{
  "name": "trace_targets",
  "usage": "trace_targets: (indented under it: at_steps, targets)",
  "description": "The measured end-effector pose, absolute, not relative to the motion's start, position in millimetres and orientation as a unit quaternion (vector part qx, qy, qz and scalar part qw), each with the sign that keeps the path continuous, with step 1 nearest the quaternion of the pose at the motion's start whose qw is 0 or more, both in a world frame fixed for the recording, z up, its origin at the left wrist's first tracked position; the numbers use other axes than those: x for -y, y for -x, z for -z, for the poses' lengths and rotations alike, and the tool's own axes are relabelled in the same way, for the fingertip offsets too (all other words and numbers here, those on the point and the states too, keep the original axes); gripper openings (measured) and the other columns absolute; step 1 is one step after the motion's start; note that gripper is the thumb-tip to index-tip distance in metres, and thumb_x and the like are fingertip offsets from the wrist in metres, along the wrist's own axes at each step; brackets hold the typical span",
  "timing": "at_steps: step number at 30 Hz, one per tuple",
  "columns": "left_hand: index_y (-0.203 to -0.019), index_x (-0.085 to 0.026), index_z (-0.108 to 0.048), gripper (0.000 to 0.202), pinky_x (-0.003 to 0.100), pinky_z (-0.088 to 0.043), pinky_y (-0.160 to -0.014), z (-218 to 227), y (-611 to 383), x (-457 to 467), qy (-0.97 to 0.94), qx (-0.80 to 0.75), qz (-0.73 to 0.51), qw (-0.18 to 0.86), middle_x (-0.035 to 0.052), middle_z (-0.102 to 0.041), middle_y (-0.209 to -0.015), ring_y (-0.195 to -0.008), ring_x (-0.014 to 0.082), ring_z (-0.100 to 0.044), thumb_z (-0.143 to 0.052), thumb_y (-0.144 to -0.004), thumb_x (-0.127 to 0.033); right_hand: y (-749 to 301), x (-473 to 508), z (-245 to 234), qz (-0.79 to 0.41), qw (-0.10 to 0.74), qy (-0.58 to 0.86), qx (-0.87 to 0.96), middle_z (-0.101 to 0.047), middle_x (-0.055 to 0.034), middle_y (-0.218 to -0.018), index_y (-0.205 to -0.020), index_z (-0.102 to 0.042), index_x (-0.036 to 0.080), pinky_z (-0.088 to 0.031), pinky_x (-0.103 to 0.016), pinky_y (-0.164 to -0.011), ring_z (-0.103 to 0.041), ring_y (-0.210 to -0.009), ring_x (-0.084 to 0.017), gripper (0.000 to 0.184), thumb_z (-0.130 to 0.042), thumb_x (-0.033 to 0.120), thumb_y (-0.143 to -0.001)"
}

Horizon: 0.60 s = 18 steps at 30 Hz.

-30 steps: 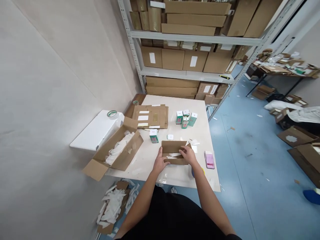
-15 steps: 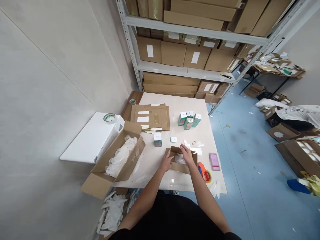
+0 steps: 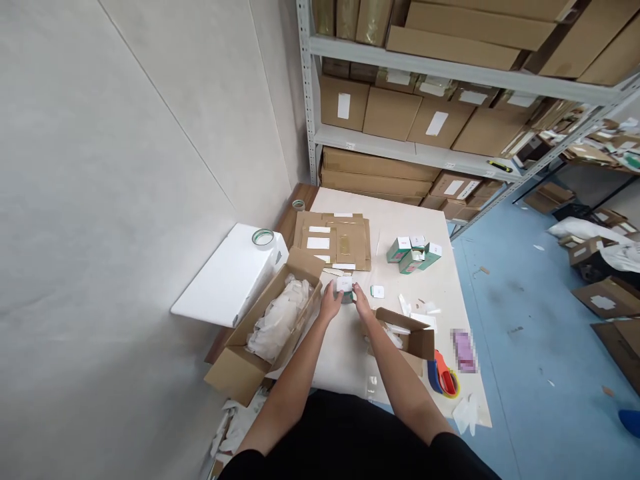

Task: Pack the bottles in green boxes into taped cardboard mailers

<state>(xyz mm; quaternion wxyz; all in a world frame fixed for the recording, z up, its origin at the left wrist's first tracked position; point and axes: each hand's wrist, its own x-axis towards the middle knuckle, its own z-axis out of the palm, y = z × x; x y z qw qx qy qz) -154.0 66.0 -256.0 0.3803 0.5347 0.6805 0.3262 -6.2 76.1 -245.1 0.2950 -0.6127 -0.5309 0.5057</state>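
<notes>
1. Both left hand (image 3: pixel 331 305) and right hand (image 3: pixel 363 305) are holding a small box (image 3: pixel 345 285) in the head view, fingers standing narrow at opposite sides, probably for steadiness.
2. This box is appearing over the table (image 3: pixel 336 357), resting or lifted I cannot tell; an open carton (image 3: pixel 426 345) is sitting nearby, perhaps for easy reach.

The carton (image 3: pixel 345 285) is white and green, the box (image 3: pixel 425 345) plain brown, the tape dispenser (image 3: pixel 442 374) red-blue-yellow.

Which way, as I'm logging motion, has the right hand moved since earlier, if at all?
Yes: the right hand has moved left, closer to the flattened cardboard.
</notes>
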Motion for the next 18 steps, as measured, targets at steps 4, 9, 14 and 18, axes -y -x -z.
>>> trace_targets:
  at_steps: [4, 9, 14, 18]
  targets:
    - [-0.156, -0.011, -0.040, 0.070, 0.039, -0.032, -0.122, 261.1, 161.6, -80.0, -0.498, -0.715, -0.292, 0.394, 0.0212, -0.046, -0.158, -0.149, 0.0308, -0.042, -0.057, -0.096, -0.044, 34.2, -63.9, 256.3, -0.582, 0.303, 0.617, 0.434, -0.052, -0.0108, -0.157, -0.158, -0.043, 0.024, -0.057, -0.040, -0.100, -0.058, -0.136, -0.025, 0.077, -0.023, 0.069, -0.099]
    - [-0.152, -0.015, -0.048, 0.068, 0.038, -0.039, -0.115, 263.7, 155.8, -73.7, -0.544, -0.719, -0.278, 0.331, 0.0182, -0.055, -0.144, -0.134, 0.0306, -0.055, -0.065, -0.088, -0.031, 31.0, -54.1, 257.6, -0.602, 0.342, 0.611, 0.383, -0.055, -0.0110, -0.154, -0.149, -0.055, 0.024, -0.054, -0.044, -0.105, -0.057, -0.136, -0.027, 0.073, -0.031, 0.069, -0.098]
    - [-0.147, -0.018, -0.058, 0.062, 0.040, -0.045, -0.109, 252.1, 142.9, -62.4, -0.568, -0.723, -0.268, 0.286, 0.0173, -0.058, -0.138, -0.125, 0.0319, -0.059, -0.067, -0.086, -0.025, 13.6, -46.8, 256.4, -0.636, 0.399, 0.576, 0.324, -0.066, -0.0146, -0.140, -0.134, -0.069, 0.021, -0.051, -0.047, -0.108, -0.062, -0.129, -0.031, 0.066, -0.048, 0.068, -0.093]
    - [-0.141, -0.019, -0.064, 0.057, 0.044, -0.044, -0.112, 232.6, 140.2, -49.2, -0.567, -0.710, -0.327, 0.260, 0.0173, -0.057, -0.141, -0.130, 0.0340, -0.057, -0.068, -0.085, -0.026, 0.2, -41.1, 257.8, -0.599, 0.403, 0.584, 0.371, -0.069, -0.0118, -0.136, -0.128, -0.072, 0.023, -0.049, -0.049, -0.110, -0.060, -0.131, -0.031, 0.062, -0.061, 0.067, -0.086]
